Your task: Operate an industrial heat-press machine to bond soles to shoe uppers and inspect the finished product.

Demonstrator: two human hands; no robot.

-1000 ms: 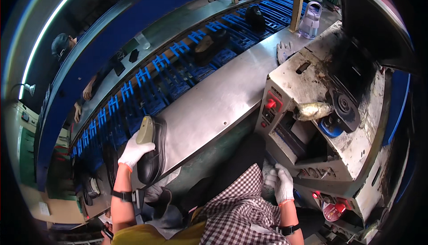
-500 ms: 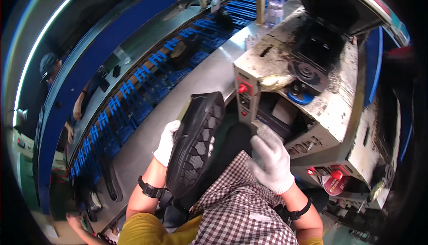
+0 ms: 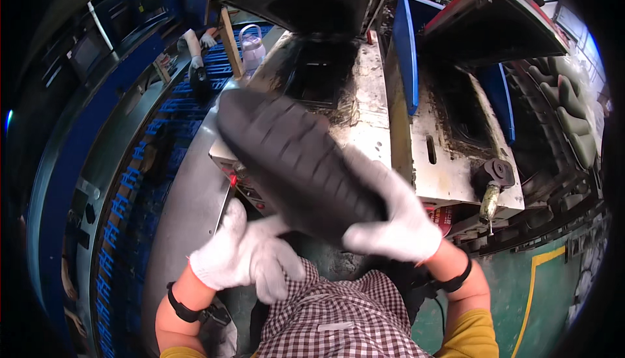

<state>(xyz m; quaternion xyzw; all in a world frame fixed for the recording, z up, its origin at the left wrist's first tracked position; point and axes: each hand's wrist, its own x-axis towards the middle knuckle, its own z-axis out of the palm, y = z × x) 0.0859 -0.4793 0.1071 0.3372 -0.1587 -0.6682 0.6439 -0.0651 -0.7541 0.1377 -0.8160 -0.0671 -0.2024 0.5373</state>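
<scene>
A black shoe (image 3: 296, 156), blurred by motion, is held up in front of me with its chunky treaded sole showing. My right hand (image 3: 394, 211), in a white glove, grips one end of it, fingers around the lower right part. Just below the shoe's left side is my left hand (image 3: 250, 254), also white-gloved, with thumb and fingers apart and nothing in it. The shoe's far end hangs over the front of a stained white machine (image 3: 368, 114) whose lid (image 3: 306, 9) stands raised.
A second machine (image 3: 416, 156) with a raised lid stands to the right, a grip-handled black tool (image 3: 495, 174) on its front corner. Left of me run a metal table (image 3: 185, 228) and a blue-slatted conveyor (image 3: 133, 175). A bottle (image 3: 252, 48) stands behind; a co-worker's gloved hand (image 3: 208, 39) is beyond.
My view has turned right toward the machines. The shoe has passed from my left hand to my right and tilted over; my left hand has let go and dropped below it.
</scene>
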